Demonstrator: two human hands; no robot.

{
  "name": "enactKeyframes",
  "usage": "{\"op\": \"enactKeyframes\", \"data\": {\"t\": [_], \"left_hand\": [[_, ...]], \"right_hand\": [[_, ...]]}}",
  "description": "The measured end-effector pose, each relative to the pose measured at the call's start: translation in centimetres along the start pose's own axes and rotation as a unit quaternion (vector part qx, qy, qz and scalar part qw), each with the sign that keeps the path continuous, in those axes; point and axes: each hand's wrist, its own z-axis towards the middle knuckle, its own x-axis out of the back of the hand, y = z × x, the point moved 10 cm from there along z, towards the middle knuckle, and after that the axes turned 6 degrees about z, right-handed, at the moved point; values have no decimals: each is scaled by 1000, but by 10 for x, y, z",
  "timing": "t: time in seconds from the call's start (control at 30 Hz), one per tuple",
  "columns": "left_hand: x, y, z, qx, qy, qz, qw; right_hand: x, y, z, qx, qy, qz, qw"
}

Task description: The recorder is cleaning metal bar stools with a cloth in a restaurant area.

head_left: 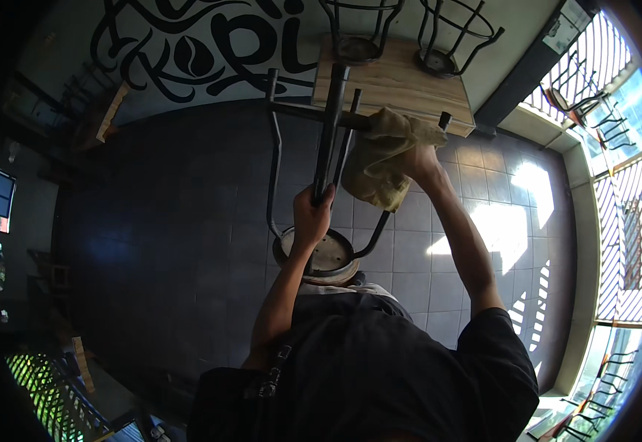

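Observation:
A black metal stool point(273, 158) is held upside down before me, its legs pointing away and its round seat point(327, 253) close to my body. Around one of its legs my left hand point(313, 215) is closed, just above the seat's underside. My right hand point(420, 160) grips a yellowish-brown cloth point(380, 173), which drapes over the stool's crossbar near the far end of the legs. The cloth hangs down in folds beside the right leg and hides part of the frame. My right fingers are mostly covered by it.
Against the far wall, a wooden table point(431, 96) bears two upturned stools point(356, 48). Dark floor tiles point(188, 191) spread around me, with bright sunlight patches point(501, 228) at the right. More upturned stools point(575, 103) stand along the slatted windows at right. Wooden furniture point(111, 114) is at far left.

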Motion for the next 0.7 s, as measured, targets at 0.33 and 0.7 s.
{"op": "enactKeyframes", "data": {"t": [0.33,0.7], "left_hand": [[-4,-12,6,24,-38,50,998],[-1,-37,-2,122,-61,-56,989]], "right_hand": [[-39,62,-42,-91,16,-63,994],[-6,67,-44,-90,111,25,989]]}}
